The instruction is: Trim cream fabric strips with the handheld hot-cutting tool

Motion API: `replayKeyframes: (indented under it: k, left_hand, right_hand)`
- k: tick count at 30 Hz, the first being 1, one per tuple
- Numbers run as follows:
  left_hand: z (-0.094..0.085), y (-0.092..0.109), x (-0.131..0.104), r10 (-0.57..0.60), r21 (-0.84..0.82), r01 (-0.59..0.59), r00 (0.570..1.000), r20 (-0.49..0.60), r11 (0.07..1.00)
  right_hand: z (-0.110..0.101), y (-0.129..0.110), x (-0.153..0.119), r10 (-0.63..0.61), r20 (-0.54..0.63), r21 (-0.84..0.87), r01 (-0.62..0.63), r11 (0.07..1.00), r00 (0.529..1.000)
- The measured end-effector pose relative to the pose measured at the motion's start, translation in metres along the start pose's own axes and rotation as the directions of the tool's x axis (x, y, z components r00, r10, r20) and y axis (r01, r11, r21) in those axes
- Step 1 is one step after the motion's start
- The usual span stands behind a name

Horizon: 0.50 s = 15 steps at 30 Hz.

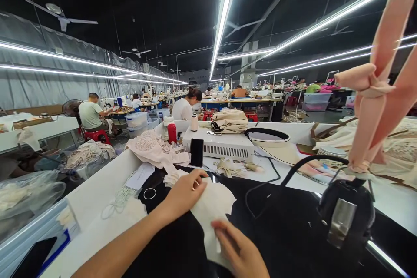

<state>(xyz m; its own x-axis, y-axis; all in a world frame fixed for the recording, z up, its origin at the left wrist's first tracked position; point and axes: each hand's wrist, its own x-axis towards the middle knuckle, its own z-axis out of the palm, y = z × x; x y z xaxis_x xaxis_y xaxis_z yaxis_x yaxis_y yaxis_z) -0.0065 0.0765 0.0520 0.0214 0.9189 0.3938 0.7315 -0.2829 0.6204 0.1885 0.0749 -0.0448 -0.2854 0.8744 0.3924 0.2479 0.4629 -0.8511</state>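
My left hand [182,193] lies flat on the upper left part of a cream fabric piece [215,208] spread over a black work surface [276,226]. My right hand [239,249] pinches the lower edge of the same piece with thumb and fingers. A small stack of similar cream pieces [172,177] lies just beyond my left hand. A black lamp head [347,215] on a curved black arm stands at my right.
A white box unit [221,145] with a dark phone [196,153] leaning on it stands behind. Lace fabric [151,147], a red bottle [172,133] and a thread cone [194,123] lie nearby. Peach straps [374,100] hang at right. Other people sit sewing at distant tables.
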Motion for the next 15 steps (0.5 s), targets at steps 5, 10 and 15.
replayKeyframes:
  k: [5,10,15]
  left_hand:
    - [-0.016,-0.032,0.034,-0.076,0.09,0.084,0.993,-0.089,0.992]
    - [-0.01,-0.061,0.039,-0.169,0.18,0.18,0.983,-0.079,0.967]
    - [-0.003,-0.076,0.028,-0.256,0.216,0.252,0.967,-0.011,0.943]
  right_hand:
    - [-0.013,-0.012,0.068,0.008,-0.104,-0.116,-0.02,0.993,0.995]
    - [-0.004,0.003,0.103,-0.003,-0.14,-0.188,-0.024,0.982,0.99]
    - [0.009,0.019,0.11,-0.033,-0.101,-0.278,0.004,0.961,0.994]
